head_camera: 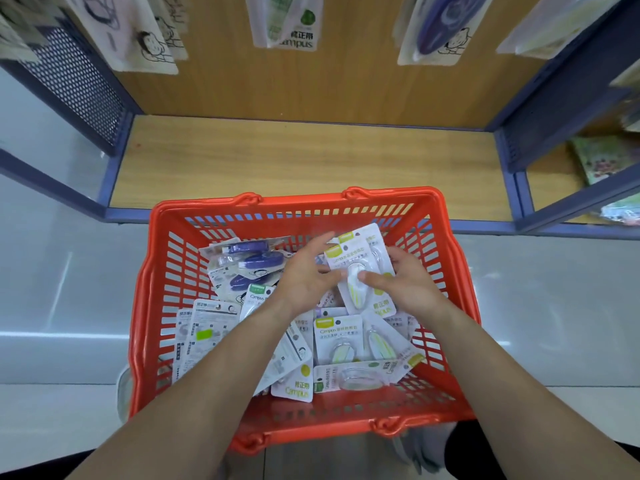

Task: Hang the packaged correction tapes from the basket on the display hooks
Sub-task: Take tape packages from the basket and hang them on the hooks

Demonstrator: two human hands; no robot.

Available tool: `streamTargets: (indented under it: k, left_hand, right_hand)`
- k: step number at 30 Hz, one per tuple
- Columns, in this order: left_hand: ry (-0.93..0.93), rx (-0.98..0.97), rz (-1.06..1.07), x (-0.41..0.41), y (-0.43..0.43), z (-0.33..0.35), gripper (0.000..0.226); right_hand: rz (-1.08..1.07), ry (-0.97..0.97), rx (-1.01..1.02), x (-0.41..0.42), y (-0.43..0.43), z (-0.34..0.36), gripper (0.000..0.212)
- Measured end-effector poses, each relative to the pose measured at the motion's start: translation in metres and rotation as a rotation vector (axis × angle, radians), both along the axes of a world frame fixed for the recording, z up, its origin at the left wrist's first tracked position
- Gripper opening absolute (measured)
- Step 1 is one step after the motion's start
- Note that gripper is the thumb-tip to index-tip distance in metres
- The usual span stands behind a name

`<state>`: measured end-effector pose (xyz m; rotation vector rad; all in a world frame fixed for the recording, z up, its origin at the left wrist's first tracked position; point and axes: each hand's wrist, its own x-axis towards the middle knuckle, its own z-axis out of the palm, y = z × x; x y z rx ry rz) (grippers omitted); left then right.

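An orange plastic basket [152,306] stands on the floor in front of me, full of several packaged correction tapes, some purple [254,259], some yellow-green [341,337]. My right hand [405,282] holds a small stack of yellow-green packs [353,268] above the basket, thumb across the front pack. My left hand [306,275] is beside the stack with relaxed fingers, fingertips touching its left edge. Packs of the same kinds hang at the top of the view, a green one [284,22] in the middle and a purple one [436,29] to the right; their hooks are out of sight.
A wooden shelf base [304,157] with blue metal frame lies just beyond the basket. Perforated blue side panels [79,84] flank it. More packaged goods sit on the neighbouring shelf at the right [602,161]. Grey tiled floor surrounds the basket.
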<state>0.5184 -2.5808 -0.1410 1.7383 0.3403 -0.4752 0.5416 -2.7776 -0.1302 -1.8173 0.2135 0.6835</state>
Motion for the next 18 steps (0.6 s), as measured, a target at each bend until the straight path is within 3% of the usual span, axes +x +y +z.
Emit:
streamTargets:
  k: [2, 5, 9, 11, 15, 18]
  left_hand:
    - [-0.039, 0.134, 0.029, 0.002, 0.011, 0.005, 0.059]
    - [0.019, 0.526, 0.0, -0.001, 0.045, 0.006, 0.045]
    - [0.046, 0.785, -0.137, -0.022, 0.074, -0.004, 0.049]
    - [0.011, 0.803, -0.114, -0.027, 0.077, -0.007, 0.045]
    - [-0.02, 0.891, -0.091, -0.033, 0.083, -0.015, 0.015]
    - [0.054, 0.758, -0.026, -0.036, 0.085, -0.012, 0.031]
  right_hand:
    - [-0.056, -0.02, -0.022, -0.001, 0.001, 0.0, 0.031]
    - [-0.118, -0.017, -0.039, -0.003, 0.006, -0.003, 0.031]
    - [-0.118, 0.011, -0.03, -0.01, 0.016, -0.006, 0.041]
    - [-0.114, 0.007, -0.019, -0.014, 0.02, -0.005, 0.037]
    - [-0.119, 0.014, -0.012, -0.017, 0.025, -0.005, 0.048]
    - [-0.137, 0.029, 0.023, -0.016, 0.027, -0.002, 0.037]
